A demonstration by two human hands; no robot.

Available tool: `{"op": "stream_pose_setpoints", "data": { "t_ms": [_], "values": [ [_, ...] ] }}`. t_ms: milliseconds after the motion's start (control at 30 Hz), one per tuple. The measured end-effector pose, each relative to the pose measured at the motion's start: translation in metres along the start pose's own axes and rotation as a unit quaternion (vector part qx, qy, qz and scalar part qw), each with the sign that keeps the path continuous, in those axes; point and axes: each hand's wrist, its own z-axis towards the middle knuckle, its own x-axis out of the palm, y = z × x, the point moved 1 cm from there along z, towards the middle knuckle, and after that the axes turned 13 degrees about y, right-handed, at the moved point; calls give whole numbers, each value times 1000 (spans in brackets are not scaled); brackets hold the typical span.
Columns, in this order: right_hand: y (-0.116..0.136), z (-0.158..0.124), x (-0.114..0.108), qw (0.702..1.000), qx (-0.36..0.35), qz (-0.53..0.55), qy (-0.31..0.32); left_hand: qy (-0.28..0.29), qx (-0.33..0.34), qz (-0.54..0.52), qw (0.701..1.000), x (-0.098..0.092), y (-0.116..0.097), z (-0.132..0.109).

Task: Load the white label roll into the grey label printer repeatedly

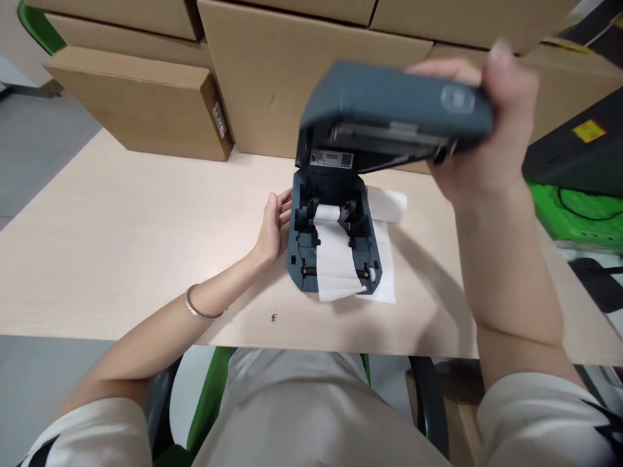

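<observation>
A dark grey label printer (pixel 297 259) stands on the table with its lid (pixel 389 97) raised. My right hand (pixel 481 117) is closed around the lid's front end at the upper right. Beside the printer's left side, my left hand (pixel 276 224) rests with its fingers extended, their tips partly hidden by the casing. Inside the base sits a small white paper roll (pixel 328 213), and its strip (pixel 335 259) runs forward over the black roller to the front edge. More white paper (pixel 387 204) lies to the right of the printer, partly under it.
Cardboard boxes (pixel 311 71) line the back of the table (pixel 121 240), with a flat carton (pixel 136 107) at the left. A black case (pixel 579 155) with a yellow label and a green bin (pixel 579 214) are at the right. A small dark mark shows near the front edge.
</observation>
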Motion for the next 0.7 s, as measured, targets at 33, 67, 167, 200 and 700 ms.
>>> {"op": "stream_pose_setpoints", "data": {
  "t_ms": [33,67,167,200,700],
  "values": [
    [0,-15,3,999,-16,3,30,-2,2,-6,1000,0,1,1],
    [-2,-30,6,997,-32,-15,73,-4,3,-13,1000,1,2,1],
    [-12,-74,19,967,-70,-158,187,-7,7,-27,1000,2,3,1],
    [-17,-85,24,953,-83,-206,208,-4,8,-29,1000,2,3,1],
    [-38,-117,49,903,-135,-331,239,4,21,-6,1000,1,4,-1]
  ]
}}
